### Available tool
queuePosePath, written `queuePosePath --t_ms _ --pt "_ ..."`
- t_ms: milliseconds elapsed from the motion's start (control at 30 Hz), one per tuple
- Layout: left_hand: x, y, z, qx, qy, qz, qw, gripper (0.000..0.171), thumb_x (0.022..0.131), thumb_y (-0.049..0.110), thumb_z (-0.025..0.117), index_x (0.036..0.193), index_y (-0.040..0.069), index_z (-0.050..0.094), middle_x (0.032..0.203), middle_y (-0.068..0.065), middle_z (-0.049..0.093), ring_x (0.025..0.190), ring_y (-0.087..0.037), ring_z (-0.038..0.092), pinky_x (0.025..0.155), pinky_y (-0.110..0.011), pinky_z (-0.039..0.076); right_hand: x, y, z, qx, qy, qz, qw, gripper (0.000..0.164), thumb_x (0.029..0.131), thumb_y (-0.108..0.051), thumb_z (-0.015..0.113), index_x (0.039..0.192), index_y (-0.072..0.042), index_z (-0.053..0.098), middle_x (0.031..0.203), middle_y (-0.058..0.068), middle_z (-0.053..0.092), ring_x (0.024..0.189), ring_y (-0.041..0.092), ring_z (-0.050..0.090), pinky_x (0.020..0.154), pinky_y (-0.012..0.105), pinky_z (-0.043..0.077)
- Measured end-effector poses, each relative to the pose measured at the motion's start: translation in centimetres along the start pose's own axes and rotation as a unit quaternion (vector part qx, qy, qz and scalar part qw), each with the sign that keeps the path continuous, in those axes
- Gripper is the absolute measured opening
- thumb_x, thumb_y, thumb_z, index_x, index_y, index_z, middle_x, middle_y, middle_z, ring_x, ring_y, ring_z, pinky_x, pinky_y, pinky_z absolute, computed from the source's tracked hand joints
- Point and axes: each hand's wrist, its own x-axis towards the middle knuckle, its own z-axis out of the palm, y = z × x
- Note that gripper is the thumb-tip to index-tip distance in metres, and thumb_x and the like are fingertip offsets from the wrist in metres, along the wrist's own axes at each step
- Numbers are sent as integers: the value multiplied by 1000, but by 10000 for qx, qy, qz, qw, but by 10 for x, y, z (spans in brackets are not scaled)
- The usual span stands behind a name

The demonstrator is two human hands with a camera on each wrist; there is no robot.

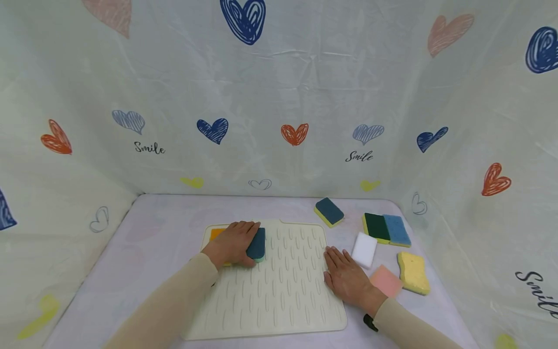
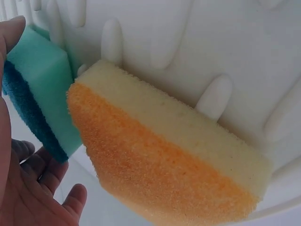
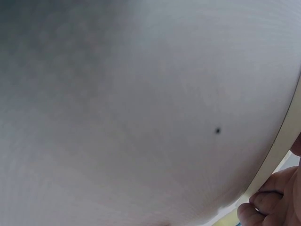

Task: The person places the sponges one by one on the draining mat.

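Observation:
My left hand (image 1: 233, 244) grips a sponge with a dark blue scouring face (image 1: 257, 245) at the upper left of a cream ridged mat (image 1: 283, 300). In the left wrist view the same sponge (image 2: 51, 75) shows a mint-green foam side, with the thumb at one end and fingers at the other. Right beside it on the mat sits an orange-topped sponge (image 2: 160, 155) with pale foam, mostly covered by the hand in the head view. My right hand (image 1: 348, 281) rests flat with straight fingers on the mat's right edge; it also shows in the right wrist view (image 3: 277, 197).
Right of the mat lie a white sponge (image 1: 364, 250), a pink square (image 1: 387, 281), a yellow sponge (image 1: 413, 273), a dark green sponge (image 1: 376, 227), a light blue one (image 1: 396, 230) and a dark blue one (image 1: 329, 211) farther back. Heart-printed sheeting (image 1: 261, 87) encloses the table.

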Motion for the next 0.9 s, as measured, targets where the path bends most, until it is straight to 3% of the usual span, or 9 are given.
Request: queuePosePath --t_ms 133,233,400,567,733,900 --pt "-8 -2 -7 -313 99 -37 9995 118 86 65 78 168 5 19 171 -16 30 157 -35 32 129 -53 26 0 -1 0 13 -43 13 10000 63 111 -38 47 158 5 43 166 19 41 156 36 38 127 56 31" --pt "-19 -4 -16 -643 362 -168 9971 115 92 64 73 169 2 14 172 -19 27 158 -39 28 129 -55 25 0 -1 0 4 -37 8 10000 63 111 -38 48 158 4 43 167 19 41 156 36 38 127 56 31" --pt "-39 -18 -26 -782 1210 -525 9882 91 105 51 62 167 -1 20 171 -21 29 157 -41 31 129 -58 24 0 -3 0 81 2 5 10000 64 110 -37 51 158 5 43 167 19 41 156 36 38 127 56 30" --pt "-70 -38 -21 -494 1920 -1024 9748 67 110 30 56 162 -4 33 167 -24 37 154 -43 35 128 -62 22 0 -5 -1 106 -19 1 9999 64 109 -36 52 157 5 43 166 20 41 155 37 39 127 57 31" --pt "-104 -54 -7 -287 1911 -1294 9726 62 109 24 58 157 -9 38 163 -29 40 152 -46 37 126 -64 25 -1 -3 -1 13 0 -7 10000 64 110 -37 51 157 6 44 165 21 42 154 37 40 126 57 32" --pt "-123 -60 16 -351 1687 -1336 9759 63 107 24 60 156 -10 40 161 -31 41 151 -48 37 125 -65 26 -1 -1 1 -8 26 -10 10000 65 110 -37 51 156 7 43 165 22 42 154 39 41 126 57 32"
